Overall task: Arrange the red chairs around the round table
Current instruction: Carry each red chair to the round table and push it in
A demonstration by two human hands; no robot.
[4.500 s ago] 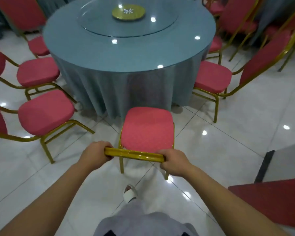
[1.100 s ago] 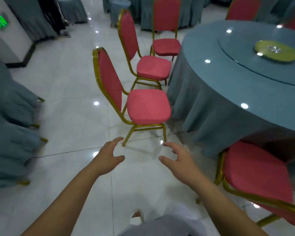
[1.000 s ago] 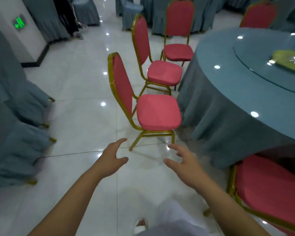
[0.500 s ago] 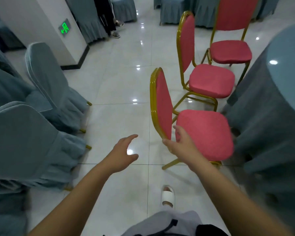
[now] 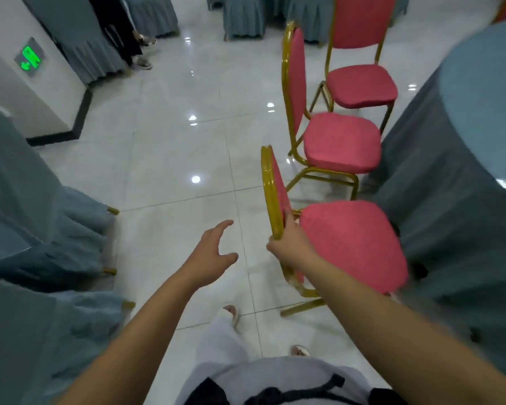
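Observation:
The nearest red chair (image 5: 354,244), gold-framed, stands with its seat toward the round table (image 5: 479,147), which is draped in grey-blue cloth at the right. My right hand (image 5: 289,244) grips the gold rim at the lower edge of that chair's backrest. My left hand (image 5: 214,252) hovers open over the floor, left of the chair and apart from it. A second red chair (image 5: 339,144) stands just beyond, and a third red chair (image 5: 362,83) further back, both beside the table.
Grey-blue covered chairs (image 5: 35,217) crowd the left side. A white pillar (image 5: 27,83) with a green exit sign stands at far left. A person's legs and shoes (image 5: 138,51) are at the back. White tiled floor (image 5: 181,147) lies between the two rows.
I turned left from the first chair and stepped toward this one. My right hand took hold of its backrest frame; my left hand stays open beside it.

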